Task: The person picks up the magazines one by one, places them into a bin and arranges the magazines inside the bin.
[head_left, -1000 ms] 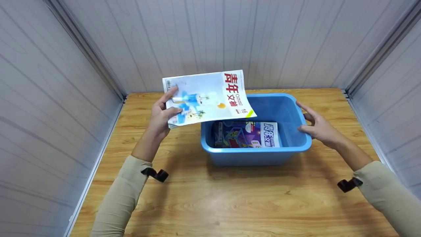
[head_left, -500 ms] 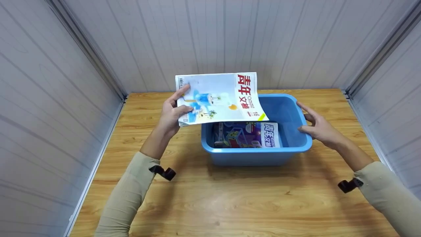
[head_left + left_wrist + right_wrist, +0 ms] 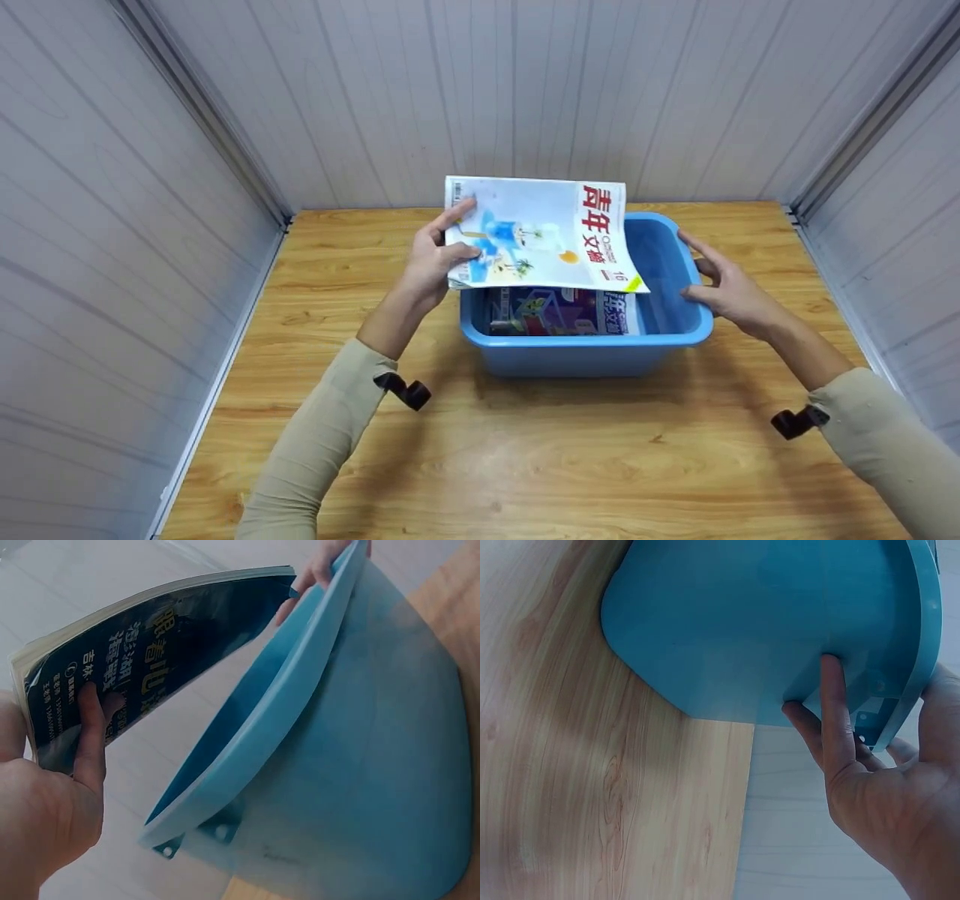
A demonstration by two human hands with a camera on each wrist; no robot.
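Observation:
My left hand (image 3: 435, 259) grips the left edge of a white magazine (image 3: 540, 232) with red characters, thumb on the cover, and holds it tilted over a blue plastic bin (image 3: 585, 352). In the left wrist view my left hand's (image 3: 45, 817) fingers lie under the magazine's dark back cover (image 3: 150, 667), above the bin (image 3: 360, 765). A second, purple-covered magazine (image 3: 559, 311) lies flat inside the bin, partly hidden. My right hand (image 3: 724, 289) holds the bin's right rim. In the right wrist view my right hand's (image 3: 877, 795) fingers press the bin's outer wall (image 3: 765, 622) with the thumb over the rim.
The bin stands on a wooden table (image 3: 525, 450) enclosed by pale panel walls on the left, back and right. Bare tabletop lies in front of the bin and to its left.
My left hand has carried the white magazine rightward, from left of the bin to over its opening. The right hand and the bin have stayed put.

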